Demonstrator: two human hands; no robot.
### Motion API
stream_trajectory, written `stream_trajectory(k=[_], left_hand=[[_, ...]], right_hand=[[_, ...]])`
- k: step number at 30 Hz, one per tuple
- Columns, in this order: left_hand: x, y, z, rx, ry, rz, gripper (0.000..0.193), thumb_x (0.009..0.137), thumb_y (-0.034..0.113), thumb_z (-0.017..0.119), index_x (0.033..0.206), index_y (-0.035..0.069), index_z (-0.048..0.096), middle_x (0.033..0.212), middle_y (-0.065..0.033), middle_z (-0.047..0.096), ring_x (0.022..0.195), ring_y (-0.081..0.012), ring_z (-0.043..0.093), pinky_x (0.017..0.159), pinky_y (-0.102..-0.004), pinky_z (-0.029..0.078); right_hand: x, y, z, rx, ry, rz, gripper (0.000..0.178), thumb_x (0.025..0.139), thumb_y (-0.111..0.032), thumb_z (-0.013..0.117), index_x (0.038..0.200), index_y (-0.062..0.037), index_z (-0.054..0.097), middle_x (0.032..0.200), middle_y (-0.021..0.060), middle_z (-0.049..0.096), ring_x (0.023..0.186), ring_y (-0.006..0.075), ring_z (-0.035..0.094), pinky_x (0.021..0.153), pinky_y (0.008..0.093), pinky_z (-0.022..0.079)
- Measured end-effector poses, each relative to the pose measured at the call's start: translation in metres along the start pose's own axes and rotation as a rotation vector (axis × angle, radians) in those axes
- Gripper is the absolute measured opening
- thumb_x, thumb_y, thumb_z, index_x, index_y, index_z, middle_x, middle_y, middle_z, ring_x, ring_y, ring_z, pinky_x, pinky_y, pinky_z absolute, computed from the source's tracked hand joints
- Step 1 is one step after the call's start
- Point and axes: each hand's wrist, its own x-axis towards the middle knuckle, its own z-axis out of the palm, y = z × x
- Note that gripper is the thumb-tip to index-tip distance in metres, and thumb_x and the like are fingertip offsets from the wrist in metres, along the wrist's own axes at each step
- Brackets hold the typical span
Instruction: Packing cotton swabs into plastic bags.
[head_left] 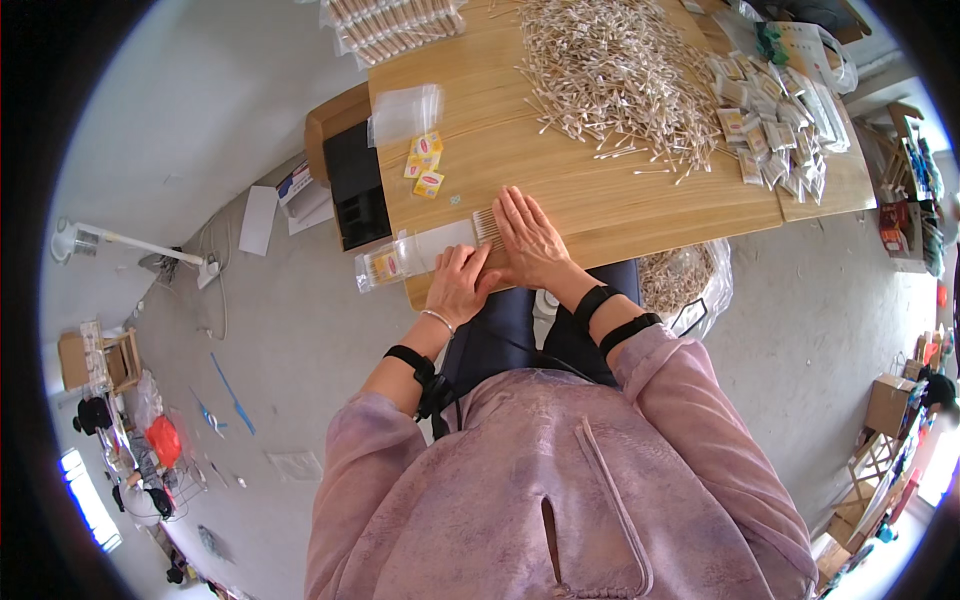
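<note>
A short row of cotton swabs (485, 226) lies side by side near the table's front edge, at the end of a flat white piece (440, 240). My right hand (532, 243) rests flat along the row's right side, fingers stretched out. From the lower left my left hand (460, 285) reaches in, its fingers bent but apart, the fingertips at the near end of the row. The thumbs come close together. Left of the white piece is a small clear packet (382, 267) with a yellow label in it. My palms hide part of what is beneath them.
A big heap of loose swabs (620, 75) covers the table's back. Filled small packets (785, 130) pile up at right. Yellow labels (425, 160) and clear bags (408, 113) lie at left. A bag of swabs (680, 275) stands below the front edge; an open carton (345, 165) stands beside the table.
</note>
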Motion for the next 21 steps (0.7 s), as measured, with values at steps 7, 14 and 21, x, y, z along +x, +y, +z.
stream_trajectory(k=[7,14,21], left_hand=[[0.0010,0.0007,0.0012,0.032,-0.017,-0.016,0.052,0.095,0.046,0.049,0.125,0.005,0.054,0.103,-0.0138,0.050,0.097,-0.0329,0.050,0.088,-0.0436,0.041],[0.0021,0.0003,0.0030,0.025,-0.007,-0.020,0.052,0.094,0.047,0.049,0.124,0.005,0.054,0.103,-0.0139,0.051,0.097,-0.0329,0.050,0.089,-0.0437,0.040],[0.0028,0.0015,0.0024,-0.008,0.019,-0.057,0.052,0.094,0.048,0.049,0.121,0.004,0.053,0.100,-0.0133,0.052,0.095,-0.0326,0.051,0.087,-0.0435,0.041]], right_hand=[[0.0002,-0.0001,-0.0011,-0.020,-0.016,0.007,0.105,0.073,-0.055,0.067,0.145,0.0070,0.024,0.155,0.0229,0.019,0.146,0.0329,0.014,0.120,0.0418,0.012],[0.0002,-0.0007,-0.0032,-0.006,-0.035,0.013,0.106,0.072,-0.056,0.066,0.146,0.0066,0.024,0.155,0.0228,0.019,0.146,0.0330,0.014,0.120,0.0416,0.011],[0.0018,-0.0030,-0.0058,-0.033,-0.058,0.018,0.105,0.072,-0.054,0.066,0.146,0.0066,0.024,0.155,0.0227,0.019,0.146,0.0333,0.014,0.120,0.0414,0.011]])
